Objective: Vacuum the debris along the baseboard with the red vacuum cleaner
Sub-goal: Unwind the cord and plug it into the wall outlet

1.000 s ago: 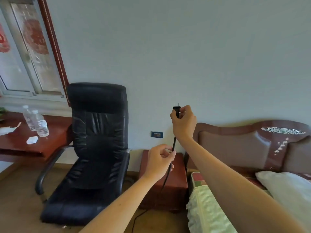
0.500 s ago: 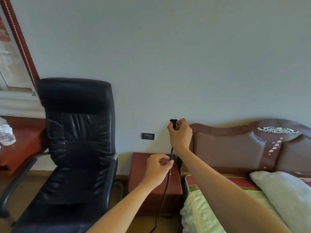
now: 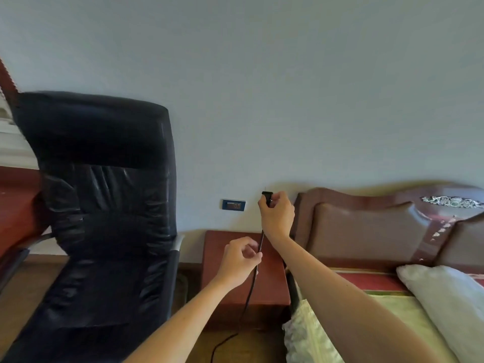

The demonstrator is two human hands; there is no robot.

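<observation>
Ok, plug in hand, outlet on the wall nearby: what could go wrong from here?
1. The right hand grips the plug close to its prongs; fingers might touch metal at the outlet.
2. The cord, pinched by the left hand, hangs past the nightstand to the floor and could snag or trip.

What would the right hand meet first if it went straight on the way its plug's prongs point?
Probably the bare wall. The right hand holds the plug with its prongs aimed just right of the socket plate, and nothing shows between. Depth is unclear, so this is a guess.
</observation>
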